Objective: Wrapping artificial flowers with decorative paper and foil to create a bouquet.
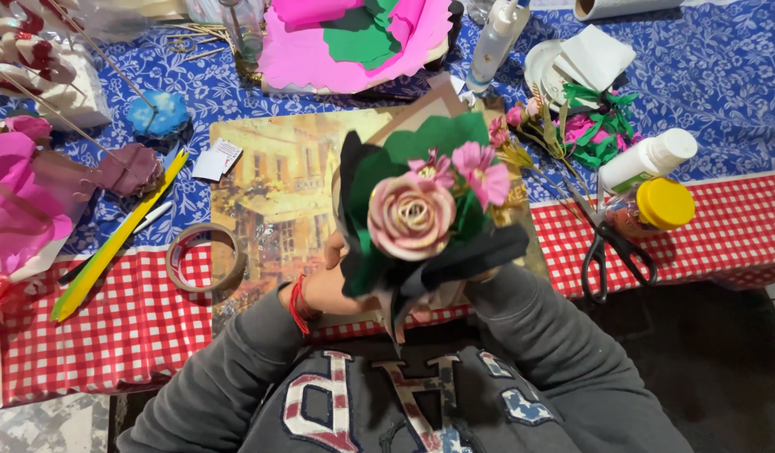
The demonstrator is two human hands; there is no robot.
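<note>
I hold a paper bouquet point(421, 210) upright close to my chest: a large pink rose, smaller pink flowers, green and black wrapping sheets. My left hand point(324, 285), with a red cord on the wrist, grips the bouquet's lower left side. My right hand is hidden behind the black wrapping; only its grey sleeve point(521, 310) shows, reaching up to the bouquet's base.
A picture board point(270, 193) lies under the bouquet on a red-checked and blue-flowered tablecloth. A tape roll point(204, 256) and a yellow-green strip point(119, 239) lie left. Scissors point(610, 247), a yellow-lidded jar point(660, 205) and a white bottle point(647, 159) lie right. Pink and green paper point(345, 38) sits at the back.
</note>
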